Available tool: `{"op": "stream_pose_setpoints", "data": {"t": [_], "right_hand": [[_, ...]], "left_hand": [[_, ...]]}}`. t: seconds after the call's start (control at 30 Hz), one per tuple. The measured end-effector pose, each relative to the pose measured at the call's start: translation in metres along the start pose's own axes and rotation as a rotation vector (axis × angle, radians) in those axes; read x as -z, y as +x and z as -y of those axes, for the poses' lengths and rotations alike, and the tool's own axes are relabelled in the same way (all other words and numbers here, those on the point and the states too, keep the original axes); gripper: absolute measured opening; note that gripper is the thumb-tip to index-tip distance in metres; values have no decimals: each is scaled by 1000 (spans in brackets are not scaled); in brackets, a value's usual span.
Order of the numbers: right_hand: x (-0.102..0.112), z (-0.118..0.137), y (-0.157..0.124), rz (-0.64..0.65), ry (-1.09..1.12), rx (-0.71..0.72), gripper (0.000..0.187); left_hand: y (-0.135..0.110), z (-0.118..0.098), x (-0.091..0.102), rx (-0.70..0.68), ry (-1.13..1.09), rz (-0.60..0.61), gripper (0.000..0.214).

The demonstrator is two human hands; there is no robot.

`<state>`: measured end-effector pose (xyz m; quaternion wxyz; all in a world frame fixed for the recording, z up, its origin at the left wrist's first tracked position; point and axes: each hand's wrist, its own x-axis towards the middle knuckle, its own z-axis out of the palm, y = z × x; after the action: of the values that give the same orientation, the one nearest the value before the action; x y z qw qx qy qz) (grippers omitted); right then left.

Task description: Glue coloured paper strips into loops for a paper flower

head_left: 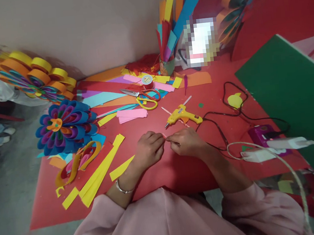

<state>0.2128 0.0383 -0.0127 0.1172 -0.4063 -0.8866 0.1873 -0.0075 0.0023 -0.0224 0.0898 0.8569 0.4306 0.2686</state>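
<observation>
Near the front of the red table, my left hand [150, 147] and my right hand [185, 141] meet almost fingertip to fingertip. Both have curled, closed fingers. A small pink strip [164, 135] shows between the fingertips, mostly hidden by them. Just beyond my right hand lies a yellow hot glue gun [183, 115], its nozzle pointing left. A clear glue stick [188, 100] projects from its back. Left of my left hand are long yellow paper strips [102, 171] and a shorter yellow strip [121, 168] partly under the forearm.
Scissors [147, 99], a thread spool [147, 82] and pink strips [132, 114] lie farther back. Layered paper flowers [65, 125] stand left. A cup [167, 67] holds coloured strips. Cords run right to a purple power box [264, 136], beside a green board [289, 92].
</observation>
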Motion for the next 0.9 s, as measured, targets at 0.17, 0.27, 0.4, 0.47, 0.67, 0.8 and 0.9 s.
{"op": "stream_pose_setpoints", "data": {"t": [0.17, 0.27, 0.4, 0.47, 0.67, 0.8, 0.9], "right_hand": [[3, 2, 1, 34, 2, -25, 33], [4, 2, 1, 36, 1, -17, 32], [6, 3, 1, 39, -13, -9, 29], [6, 3, 1, 47, -21, -8, 28], [6, 4, 1, 75, -17, -17, 30], [7, 5, 1, 81, -14, -26, 31], [7, 5, 1, 77, -8, -26, 33]], "left_hand": [[-1, 0, -1, 1, 8, -1, 22], [0, 0, -1, -2, 13, 2, 23], [0, -1, 0, -27, 22, -27, 21], [1, -1, 0, -35, 26, -29, 21], [0, -1, 0, -24, 43, -18, 21], [0, -1, 1, -28, 44, -23, 21], [1, -2, 1, -35, 42, -33, 21]]}}
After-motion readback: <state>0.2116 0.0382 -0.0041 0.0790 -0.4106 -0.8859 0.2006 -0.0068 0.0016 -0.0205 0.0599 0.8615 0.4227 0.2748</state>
